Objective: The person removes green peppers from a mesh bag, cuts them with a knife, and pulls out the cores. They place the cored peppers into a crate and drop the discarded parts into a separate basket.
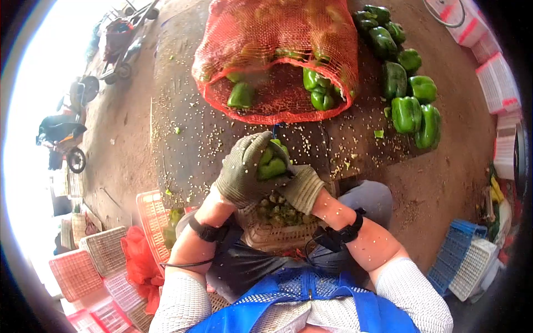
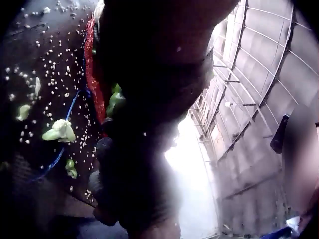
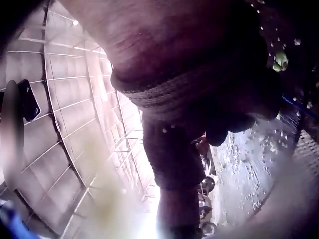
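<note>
In the head view both hands wear grey-green knit gloves and meet over a crate. The left hand (image 1: 241, 171) curls round a green pepper (image 1: 272, 166). The right hand (image 1: 301, 187) lies against the pepper's lower right side, its fingers mostly hidden; whether it holds a tool cannot be told. Just beyond the hands, a red mesh sack (image 1: 277, 39) lies with its mouth toward the person, green peppers (image 1: 241, 95) inside. Both wrist views are dark, showing the gloved left hand (image 2: 134, 164) and right hand (image 3: 199, 109) in silhouette.
Whole green peppers (image 1: 406, 115) lie in a group at the right of the dark board (image 1: 183, 127), which is strewn with seeds and scraps. A crate (image 1: 277, 236) of green pieces stands between the legs. More crates (image 1: 152, 222) stand left, others (image 1: 458, 255) right.
</note>
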Demonstrator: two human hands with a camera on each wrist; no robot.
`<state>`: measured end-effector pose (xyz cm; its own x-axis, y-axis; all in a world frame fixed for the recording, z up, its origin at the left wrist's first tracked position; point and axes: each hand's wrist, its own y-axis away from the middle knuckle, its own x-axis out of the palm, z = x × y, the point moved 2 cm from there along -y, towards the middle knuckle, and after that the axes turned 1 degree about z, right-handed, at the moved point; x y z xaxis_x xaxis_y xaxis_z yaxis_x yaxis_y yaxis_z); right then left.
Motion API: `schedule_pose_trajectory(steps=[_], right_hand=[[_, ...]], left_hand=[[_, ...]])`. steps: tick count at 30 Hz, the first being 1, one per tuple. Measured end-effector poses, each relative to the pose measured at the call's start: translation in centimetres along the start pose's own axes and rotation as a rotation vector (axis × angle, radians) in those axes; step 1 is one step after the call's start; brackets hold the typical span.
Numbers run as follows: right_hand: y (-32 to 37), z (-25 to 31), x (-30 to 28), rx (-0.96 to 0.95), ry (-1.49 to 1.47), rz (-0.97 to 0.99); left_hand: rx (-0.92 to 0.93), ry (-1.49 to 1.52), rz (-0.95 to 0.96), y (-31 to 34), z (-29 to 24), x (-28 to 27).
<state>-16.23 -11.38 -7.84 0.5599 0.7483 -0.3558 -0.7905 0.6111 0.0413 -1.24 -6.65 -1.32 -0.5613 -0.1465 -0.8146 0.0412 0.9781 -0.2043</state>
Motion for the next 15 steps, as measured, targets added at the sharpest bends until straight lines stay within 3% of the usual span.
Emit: schedule_pose_trajectory(steps=[1, 2, 3, 4, 5, 6, 7, 10, 12, 15], right_hand=[[-0.1, -0.7, 0.5, 0.045, 0.082, 0.063], [-0.6, -1.1, 1.0, 0.082, 0.164, 0.132], [-1.4, -1.0, 1.9, -0.074, 0.560, 0.162], [-1.7, -1.0, 2.3, 0.015, 0.413, 0.145], [-2.0, 0.4, 1.9, 0.103, 0.263, 0.130], [-2.1, 1.8, 1.7, 0.191, 0.111, 0.111], [-2.0, 2.7, 1.4, 0.138, 0.074, 0.062], [-2.4, 0.0, 3.1, 0.117, 0.255, 0.061], [-2.3, 1.2, 2.8, -0.030, 0.480, 0.125], [-1.9, 1.1, 3.7, -0.169, 0.759, 0.190]], left_hand=[[0.053, -0.022, -0.019, 0.0, 0.2, -0.1], [-0.042, 0.173, -0.103, 0.1, 0.2, 0.0], [-0.143, 0.362, -0.192, 0.1, -0.1, 0.0], [-0.248, 0.546, -0.285, 0.2, -0.4, 0.0], [-0.414, 0.537, -0.347, 0.1, -0.5, -0.3], [-0.430, 0.657, -0.413, 0.1, -0.5, 0.0], [-0.439, 0.778, -0.477, 0.1, -0.3, 0.7], [-0.472, 0.945, -0.592, 0.4, 1.0, 2.7], [-0.573, 1.090, -0.623, 0.2, 0.8, 3.6], [-0.564, 1.199, -0.666, -0.5, 1.5, 3.9]])
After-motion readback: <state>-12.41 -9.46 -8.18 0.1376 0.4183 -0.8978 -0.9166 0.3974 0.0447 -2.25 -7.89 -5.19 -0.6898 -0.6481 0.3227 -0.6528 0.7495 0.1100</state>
